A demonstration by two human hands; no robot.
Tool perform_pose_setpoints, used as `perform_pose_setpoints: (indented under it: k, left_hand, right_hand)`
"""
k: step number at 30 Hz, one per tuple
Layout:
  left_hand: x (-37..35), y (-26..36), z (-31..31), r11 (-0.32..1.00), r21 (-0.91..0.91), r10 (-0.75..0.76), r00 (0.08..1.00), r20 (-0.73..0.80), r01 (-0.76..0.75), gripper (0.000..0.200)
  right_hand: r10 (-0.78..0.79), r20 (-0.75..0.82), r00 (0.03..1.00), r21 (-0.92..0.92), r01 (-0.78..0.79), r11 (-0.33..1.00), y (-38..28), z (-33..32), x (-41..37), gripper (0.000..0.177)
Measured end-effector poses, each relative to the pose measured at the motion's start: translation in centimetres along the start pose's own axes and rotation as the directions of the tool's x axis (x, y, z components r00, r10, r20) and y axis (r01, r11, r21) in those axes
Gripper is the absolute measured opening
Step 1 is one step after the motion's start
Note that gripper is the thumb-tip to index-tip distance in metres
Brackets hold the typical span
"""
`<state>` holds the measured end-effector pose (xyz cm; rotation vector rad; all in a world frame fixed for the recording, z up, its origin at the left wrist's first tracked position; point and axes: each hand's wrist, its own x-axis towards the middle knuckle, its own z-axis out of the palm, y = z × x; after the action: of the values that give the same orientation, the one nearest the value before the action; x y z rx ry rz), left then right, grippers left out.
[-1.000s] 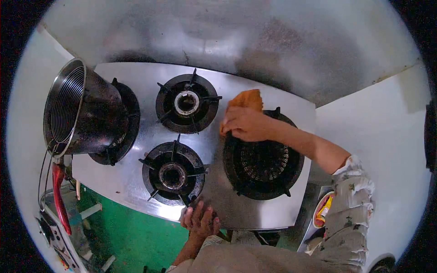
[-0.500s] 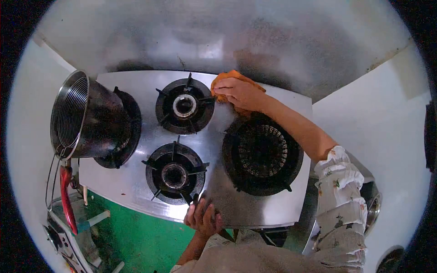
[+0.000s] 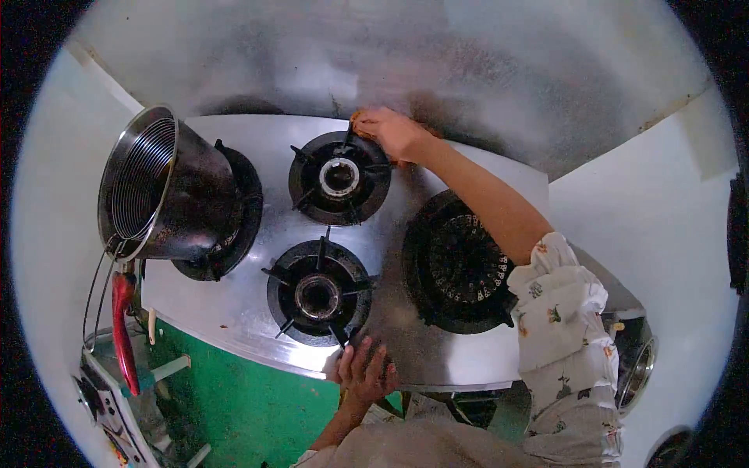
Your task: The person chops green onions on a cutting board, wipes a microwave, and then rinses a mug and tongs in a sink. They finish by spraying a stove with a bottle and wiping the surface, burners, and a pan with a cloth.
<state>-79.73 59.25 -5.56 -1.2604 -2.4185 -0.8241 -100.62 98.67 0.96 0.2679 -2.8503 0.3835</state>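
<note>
- The right hand (image 3: pixel 392 132) is stretched out to the far edge of the stove (image 3: pixel 234 308), just beyond the far middle burner (image 3: pixel 339 178).
- Its fingers are curled down over an orange cloth (image 3: pixel 356 120) and press it onto the steel. Only slivers of the cloth show, at the fingertips and by the wrist.
- The cloth lies where the stove top meets the steel wall (image 3: pixel 468 70), touching the far rim of that burner.
- The forearm runs from there toward the near right, passing above the far edge of the big right burner (image 3: pixel 456 269) and ending in a floral sleeve (image 3: pixel 562 327).
- The left hand (image 3: pixel 365 373) lies flat on the near edge of the stove with its fingers spread and holds nothing. It is just beside the near middle burner (image 3: pixel 318 295).
- The two hands are well apart, one at the far edge and one at the near edge.
- On the left burner (image 3: pixel 234 234) sits a dark pot (image 3: pixel 183 199), tilted so that its mouth faces left. A wire basket (image 3: pixel 136 183) shows inside it.
- A red handle (image 3: pixel 123 331) hangs below the pot, off the left edge of the stove.
- A green surface (image 3: pixel 234 402) shows below the stove's near edge.
- At the near right, beside the sleeve, is part of a steel bowl (image 3: pixel 638 374).
</note>
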Motion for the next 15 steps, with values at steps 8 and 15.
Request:
perform_pose_setpoints:
  k: [8, 15]
  left_hand:
    - [0.1, -0.1, 0.1, 0.999, 0.023, 0.027, 1.0, -0.009, -0.027, 0.037]
    - [0.7, 0.1, -0.9, 0.993, 0.108, 0.031, 0.996, 0.086, -0.041, 0.039]
  right_hand:
    - [-0.213, 0.013, 0.977, -0.011, 0.213, 0.977, -1.1, -3.9, -8.8, 0.044]
    - [-0.053, 0.074, 0.996, -0.009, 0.054, 0.999, -1.9, -3.5, -9.9, 0.05]
